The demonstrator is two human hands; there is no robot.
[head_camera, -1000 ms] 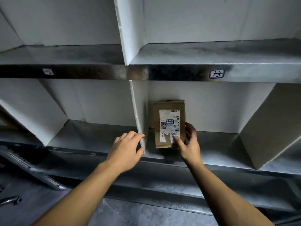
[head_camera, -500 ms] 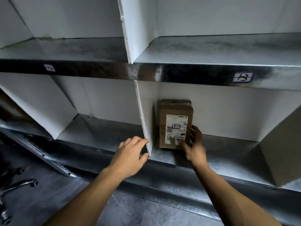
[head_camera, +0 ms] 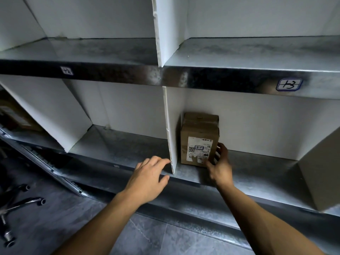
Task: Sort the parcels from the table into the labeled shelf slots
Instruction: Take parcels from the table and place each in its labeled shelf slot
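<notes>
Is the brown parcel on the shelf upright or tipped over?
Upright: the parcel stands on its short end, label facing out, beside the white divider.

A chrome chair base (head_camera: 27,200) stands on dark tiled floor (head_camera: 147,236).

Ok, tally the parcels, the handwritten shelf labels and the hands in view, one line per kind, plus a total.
Parcels: 2, the upright parcel and the far-left parcel, partly cut off.
Handwritten shelf labels: 2, the left label and the right label.
Hands: 2, the left hand and the right hand.
Total: 6
</notes>
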